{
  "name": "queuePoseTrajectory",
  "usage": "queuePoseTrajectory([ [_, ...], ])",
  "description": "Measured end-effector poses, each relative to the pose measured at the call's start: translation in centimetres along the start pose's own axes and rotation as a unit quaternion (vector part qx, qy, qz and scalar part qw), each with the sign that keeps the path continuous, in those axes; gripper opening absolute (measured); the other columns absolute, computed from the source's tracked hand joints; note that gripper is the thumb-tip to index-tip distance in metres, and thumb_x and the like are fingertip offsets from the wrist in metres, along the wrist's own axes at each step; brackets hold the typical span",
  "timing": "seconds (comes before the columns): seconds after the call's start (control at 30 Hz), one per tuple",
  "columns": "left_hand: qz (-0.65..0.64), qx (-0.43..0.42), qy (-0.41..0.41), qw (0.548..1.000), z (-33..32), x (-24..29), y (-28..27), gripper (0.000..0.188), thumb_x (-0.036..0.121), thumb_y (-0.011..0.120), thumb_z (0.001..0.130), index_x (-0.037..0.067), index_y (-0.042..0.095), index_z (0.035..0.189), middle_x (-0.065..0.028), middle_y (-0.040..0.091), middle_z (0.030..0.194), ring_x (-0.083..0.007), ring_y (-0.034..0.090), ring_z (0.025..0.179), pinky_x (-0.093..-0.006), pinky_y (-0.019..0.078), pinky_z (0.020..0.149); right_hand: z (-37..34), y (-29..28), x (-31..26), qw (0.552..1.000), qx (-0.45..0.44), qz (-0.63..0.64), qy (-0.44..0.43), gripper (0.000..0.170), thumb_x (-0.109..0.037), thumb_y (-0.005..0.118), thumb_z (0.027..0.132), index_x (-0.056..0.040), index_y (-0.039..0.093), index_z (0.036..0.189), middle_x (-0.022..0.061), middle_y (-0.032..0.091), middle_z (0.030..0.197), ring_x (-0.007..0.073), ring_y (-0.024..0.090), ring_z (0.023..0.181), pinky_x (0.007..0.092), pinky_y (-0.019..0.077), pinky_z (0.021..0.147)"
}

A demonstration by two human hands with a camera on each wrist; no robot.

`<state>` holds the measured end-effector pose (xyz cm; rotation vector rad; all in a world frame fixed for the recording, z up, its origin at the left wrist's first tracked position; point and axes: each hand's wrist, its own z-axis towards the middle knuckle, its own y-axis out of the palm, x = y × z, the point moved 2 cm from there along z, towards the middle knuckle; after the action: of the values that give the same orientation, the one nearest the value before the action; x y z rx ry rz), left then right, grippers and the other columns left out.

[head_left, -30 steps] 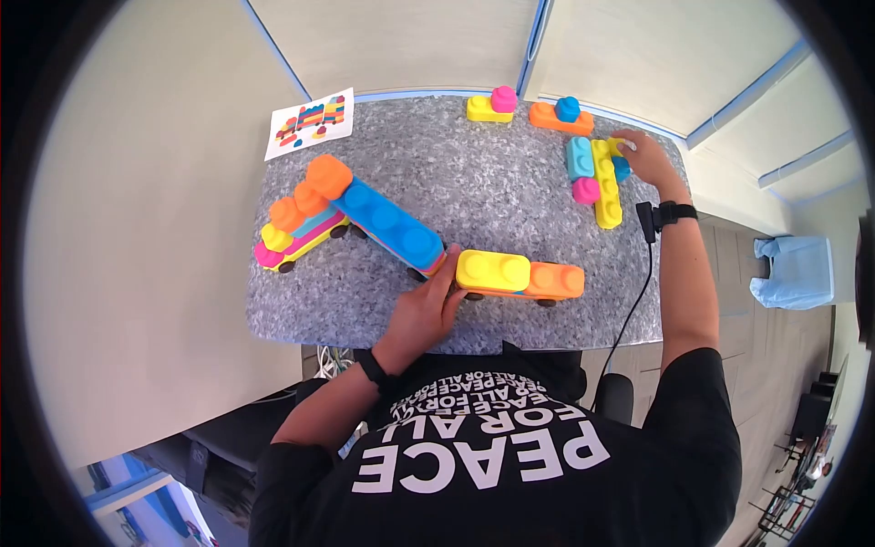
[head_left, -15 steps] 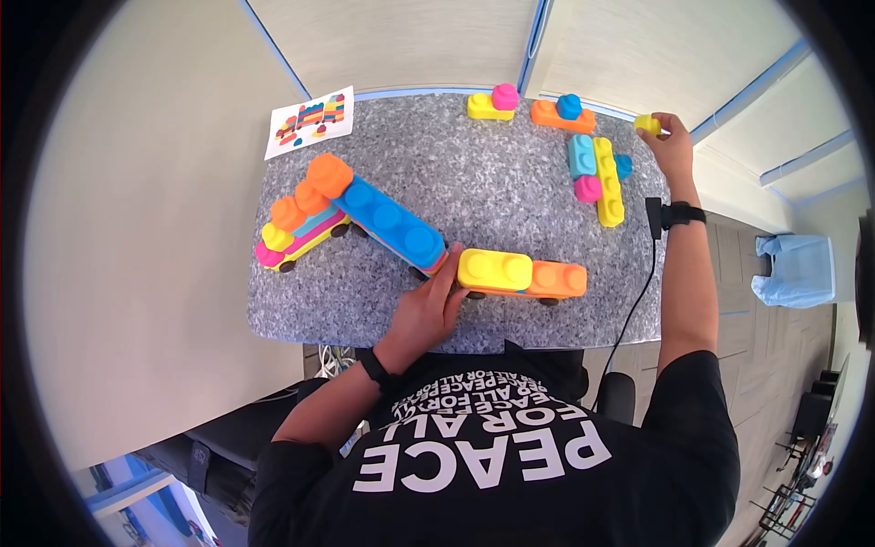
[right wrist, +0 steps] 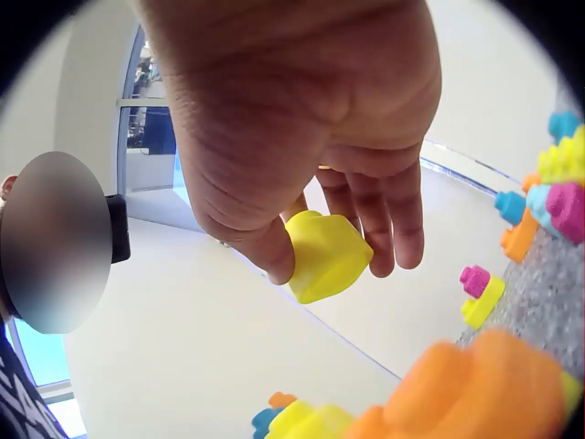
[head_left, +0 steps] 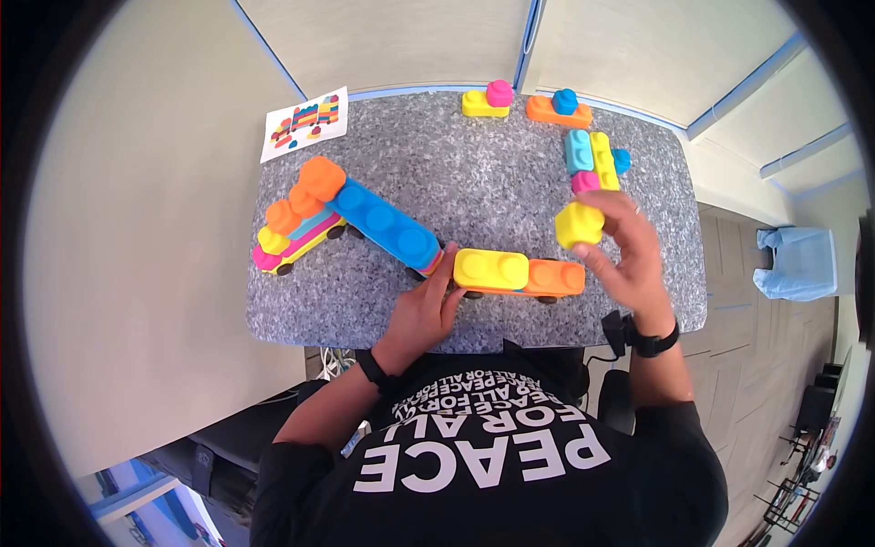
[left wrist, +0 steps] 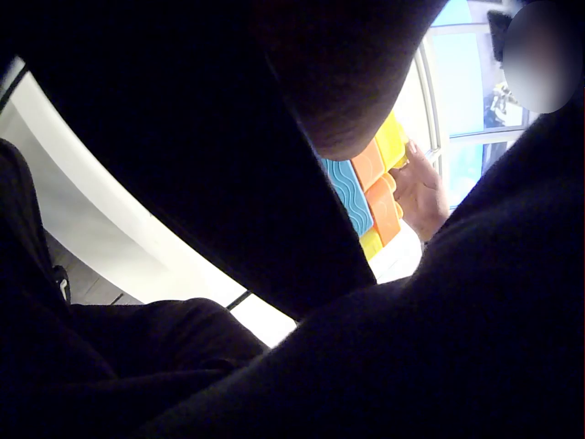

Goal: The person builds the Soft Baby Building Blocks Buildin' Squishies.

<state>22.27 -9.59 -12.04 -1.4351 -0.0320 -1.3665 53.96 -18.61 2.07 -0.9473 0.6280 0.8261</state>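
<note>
The right hand (head_left: pixel 629 251) pinches a small yellow block (head_left: pixel 580 225) between thumb and fingers, above the orange end of the train. In the right wrist view the same yellow block (right wrist: pixel 327 256) sits in the grip of the right hand (right wrist: pixel 302 119). At the junction of the blue car (head_left: pixel 385 219) and the yellow-and-orange car (head_left: pixel 492 271), the left hand (head_left: pixel 423 314) holds the train with thumb and fingers. Further left stands the front car with orange blocks (head_left: pixel 283 217) on top. The left wrist view is mostly dark.
A picture card (head_left: pixel 305 123) lies at the back left of the grey table (head_left: pixel 437 164). Along the back are a yellow block with pink (head_left: pixel 499 92) and an orange one with blue (head_left: pixel 564 101). Light-blue (head_left: pixel 578 151), long yellow, pink and blue blocks stand at the right.
The right hand has picked the small yellow block off the long yellow one and carried it from the back right corner toward the train. The left hand has stayed in place.
</note>
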Motion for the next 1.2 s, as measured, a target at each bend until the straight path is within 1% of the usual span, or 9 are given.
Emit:
queuePoseTrajectory([
  [0.1,-0.006,-0.004,-0.006,1.0,-0.2,-0.2,0.1,0.078,0.016,0.075,0.111,0.001,0.038,0.179,-0.0255,0.069,0.16,-0.0442,0.08,0.122,-0.049,0.0695,0.092,-1.7,1.5,0.7,1.0,0.002,-0.007,-0.019,0.053,-0.011,0.094,0.094,-0.004,0.072,0.142,0.0195,0.078,0.138,0.0371,0.078,0.124,0.0431,0.0642,0.103],
  [0.2,-0.009,0.007,0.004,1.0,-0.1,-0.3,0.3,0.078,0.017,0.074,0.112,0.002,0.037,0.179,-0.0252,0.068,0.16,-0.0442,0.08,0.121,-0.049,0.0697,0.092,-2.1,1.7,0.2,0.993,-0.037,-0.082,-0.081,0.054,-0.012,0.093,0.095,-0.0043,0.07,0.142,0.0202,0.077,0.137,0.0368,0.078,0.125,0.0465,0.062,0.107],
  [0.23,-0.009,0.005,0.001,1.0,-0.1,-0.3,0.3,0.078,0.017,0.074,0.112,0.002,0.037,0.18,-0.0251,0.068,0.161,-0.0442,0.08,0.121,-0.0491,0.0697,0.091,-2.2,2.0,0.0,0.993,-0.031,-0.085,-0.079,0.055,-0.016,0.097,0.091,-0.0058,0.07,0.138,0.021,0.08,0.132,0.0398,0.079,0.121,0.0468,0.0622,0.103],
  [0.53,-0.002,0.003,0.003,1.0,0.0,-0.1,0.1,0.077,0.018,0.074,0.113,0.002,0.037,0.179,-0.0252,0.068,0.161,-0.0444,0.081,0.12,-0.05,0.0701,0.092,-2.8,3.1,0.2,0.993,-0.071,-0.076,-0.063,0.049,-0.015,0.098,0.09,-0.0078,0.074,0.132,0.0186,0.077,0.133,0.0394,0.079,0.118,0.0444,0.0645,0.098],
  [0.73,-0.007,0.0,-0.005,1.0,0.0,0.0,0.0,0.078,0.017,0.074,0.112,0.002,0.037,0.179,-0.0269,0.072,0.155,-0.045,0.081,0.117,-0.0502,0.0702,0.09,-3.2,3.8,1.3,0.991,-0.084,-0.05,-0.089,0.052,-0.013,0.099,0.089,-0.0068,0.074,0.134,0.0176,0.076,0.134,0.0381,0.079,0.117,0.0436,0.0652,0.097],
  [0.87,-0.008,0.008,-0.001,1.0,0.0,0.0,0.1,0.077,0.017,0.074,0.112,0.002,0.038,0.179,-0.028,0.075,0.148,-0.0458,0.082,0.114,-0.0503,0.0702,0.088,-3.7,4.3,1.9,0.991,-0.073,-0.048,-0.101,0.054,-0.015,0.1,0.089,-0.0073,0.073,0.135,0.0174,0.076,0.134,0.0376,0.08,0.115,0.0437,0.0656,0.095],
  [1.03,-0.009,0.004,-0.013,1.0,0.0,-0.1,0.1,0.078,0.017,0.075,0.112,0.003,0.038,0.179,-0.0278,0.076,0.147,-0.0458,0.082,0.113,-0.05,0.07,0.087,-4.4,4.9,2.7,0.992,-0.058,-0.04,-0.108,0.055,-0.015,0.1,0.089,-0.0076,0.072,0.136,0.0183,0.076,0.134,0.0376,0.08,0.113,0.0438,0.066,0.093],
  [1.13,-0.012,0.005,-0.01,1.0,0.0,-0.1,0.1,0.078,0.017,0.075,0.112,0.003,0.038,0.179,-0.0281,0.076,0.146,-0.0458,0.082,0.113,-0.0501,0.0699,0.087,-4.5,5.0,2.8,0.993,-0.051,-0.045,-0.094,0.057,-0.017,0.101,0.088,-0.0086,0.073,0.137,0.0173,0.077,0.133,0.0371,0.08,0.112,0.0432,0.0656,0.094],
  [1.2,-0.01,0.005,-0.008,1.0,0.0,-0.2,0.1,0.078,0.017,0.075,0.112,0.003,0.038,0.18,-0.0282,0.076,0.146,-0.0459,0.082,0.113,-0.0503,0.0699,0.087,-4.8,5.0,2.8,0.997,-0.054,-0.039,-0.036,0.061,-0.019,0.102,0.087,-0.0095,0.073,0.14,0.0158,0.078,0.132,0.0365,0.08,0.112,0.0429,0.0651,0.094],
])
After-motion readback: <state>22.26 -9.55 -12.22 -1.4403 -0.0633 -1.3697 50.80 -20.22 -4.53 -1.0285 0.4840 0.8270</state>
